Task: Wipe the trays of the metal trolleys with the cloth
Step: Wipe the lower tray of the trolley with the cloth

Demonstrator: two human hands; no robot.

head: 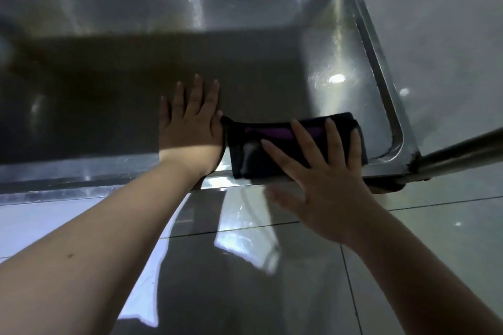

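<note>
Floor of the shallow stainless-steel tray (190, 35) lies open at left and far side. Folded dark cloth (250, 152) occupies the near right; a round steel tube (462, 149) projects beside that corner

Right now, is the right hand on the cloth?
Yes, the right hand lies with spread fingers on the cloth in the tray.

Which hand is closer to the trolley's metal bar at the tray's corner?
Right. The right hand lies flat on the dark cloth, close beside the metal bar; the left hand lies flat on the tray at the cloth's other end, farther off.
</note>
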